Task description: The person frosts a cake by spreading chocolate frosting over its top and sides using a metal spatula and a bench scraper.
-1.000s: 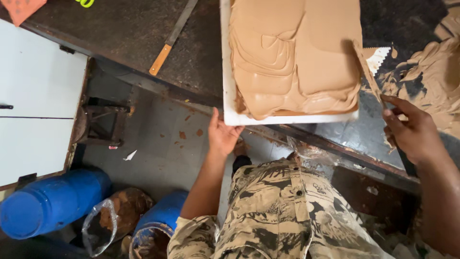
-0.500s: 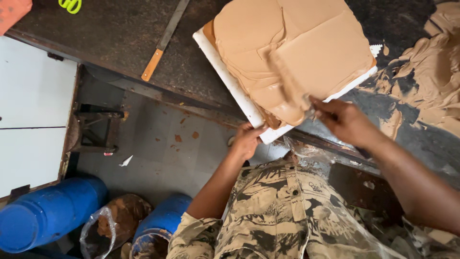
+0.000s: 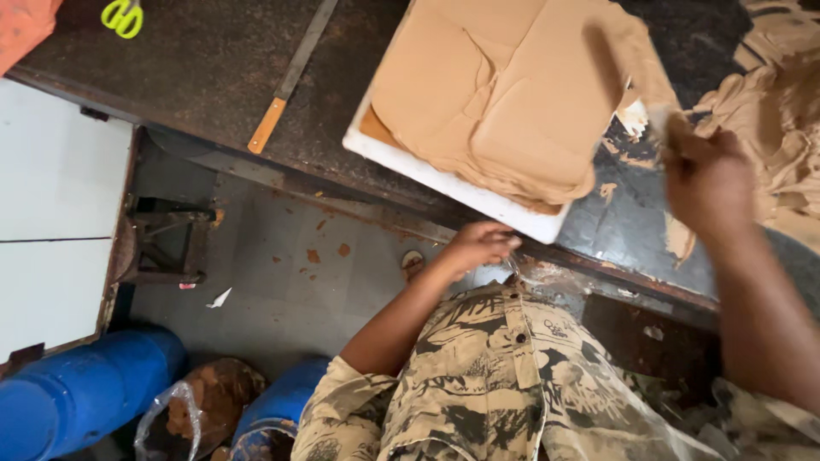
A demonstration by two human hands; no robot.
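A white board [image 3: 444, 175] lies turned at an angle on the dark worktable [image 3: 196, 77]. A thick slab of smooth brown paste [image 3: 504, 94] covers it. My left hand [image 3: 478, 246] grips the board's near corner from below the table edge. My right hand [image 3: 709, 175] is at the slab's right edge, shut on a paste-coated scraper [image 3: 623, 64]. The blurred blade lies across the slab's upper right part.
A heap of the same brown paste [image 3: 773, 111] sits on the table at the right. A long blade with an orange handle [image 3: 290, 77] and yellow-green scissors [image 3: 124, 15] lie at the left. Below are blue barrels [image 3: 85, 401], a plastic bag [image 3: 192, 414] and a white cabinet [image 3: 51, 213].
The board has been turned from square to slanted. My right hand swept the scraper from the right side across the slab and back to its right edge.
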